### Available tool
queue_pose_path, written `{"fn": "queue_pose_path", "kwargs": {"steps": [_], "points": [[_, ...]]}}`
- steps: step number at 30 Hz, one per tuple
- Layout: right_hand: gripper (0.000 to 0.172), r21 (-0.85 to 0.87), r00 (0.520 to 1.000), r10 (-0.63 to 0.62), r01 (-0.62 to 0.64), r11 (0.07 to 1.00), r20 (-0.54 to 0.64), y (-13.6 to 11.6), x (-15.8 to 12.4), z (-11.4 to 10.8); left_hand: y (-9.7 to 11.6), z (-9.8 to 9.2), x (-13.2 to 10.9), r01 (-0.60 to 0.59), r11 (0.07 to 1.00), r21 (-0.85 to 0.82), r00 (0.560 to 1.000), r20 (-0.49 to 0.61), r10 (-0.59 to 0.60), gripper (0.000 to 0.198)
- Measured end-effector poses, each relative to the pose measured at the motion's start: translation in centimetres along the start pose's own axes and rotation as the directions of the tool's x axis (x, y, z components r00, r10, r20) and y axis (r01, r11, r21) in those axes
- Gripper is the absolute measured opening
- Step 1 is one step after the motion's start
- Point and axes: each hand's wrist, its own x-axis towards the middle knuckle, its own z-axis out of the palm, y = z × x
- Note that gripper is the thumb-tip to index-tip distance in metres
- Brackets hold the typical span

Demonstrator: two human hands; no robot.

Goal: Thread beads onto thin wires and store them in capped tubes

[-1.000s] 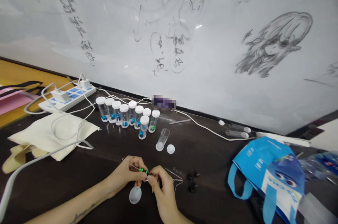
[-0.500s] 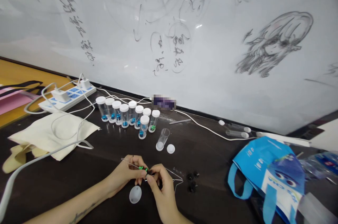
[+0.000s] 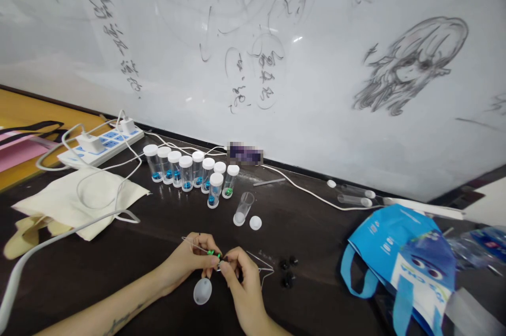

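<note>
My left hand (image 3: 195, 256) is closed, its thumb and fingers pinching a small green piece (image 3: 212, 252) over the dark table. Right beside it, my right hand (image 3: 244, 275) is closed too, with thumb and fingertips on a tiny dark piece that touches or nearly touches the green one; the fingers partly hide it. Thin bent wire (image 3: 266, 269) sticks out past both hands. Just below the fingers is a translucent oval disc (image 3: 202, 291). Several small black pieces (image 3: 288, 274) lie to the right of my right hand.
Several white-capped clear tubes (image 3: 185, 173) holding blue or green pieces stand farther back. An uncapped tube (image 3: 244, 208) lies near a white cap (image 3: 255, 223). A blue bag (image 3: 399, 251) is at right; a cream cloth bag (image 3: 79, 204), cables and a power strip (image 3: 105, 143) are at left.
Both hands stay in nearly the same place. Only slight finger movement shows around the small pieces.
</note>
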Motion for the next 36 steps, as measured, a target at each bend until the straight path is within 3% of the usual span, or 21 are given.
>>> {"fn": "queue_pose_path", "kwargs": {"steps": [4,10,15,21,36], "points": [[0.021,-0.003,1.000,0.010,-0.010,1.000,0.015,0.21,-0.04,-0.03,-0.14,-0.05,-0.01,0.001,1.000,0.000,1.000,0.007,-0.001,0.022],[0.007,0.002,1.000,0.005,-0.005,1.000,-0.012,-0.23,-0.13,-0.03,0.08,0.09,0.01,0.000,1.000,-0.001,1.000,-0.006,0.000,0.023],[0.011,0.012,0.999,0.032,-0.032,0.999,-0.026,-0.17,-0.19,0.14,-0.15,-0.08,0.11,-0.018,1.000,-0.002,1.000,-0.020,0.017,0.021],[0.005,0.017,1.000,-0.016,0.017,1.000,-0.021,-0.08,-0.13,0.06,0.13,0.13,0.04,-0.008,1.000,-0.007,1.000,0.003,0.008,0.023],[0.017,0.002,1.000,0.005,-0.005,1.000,0.001,-0.59,0.03,-0.06,-0.06,-0.01,0.12,-0.006,1.000,-0.014,1.000,0.010,0.006,0.024]]}}
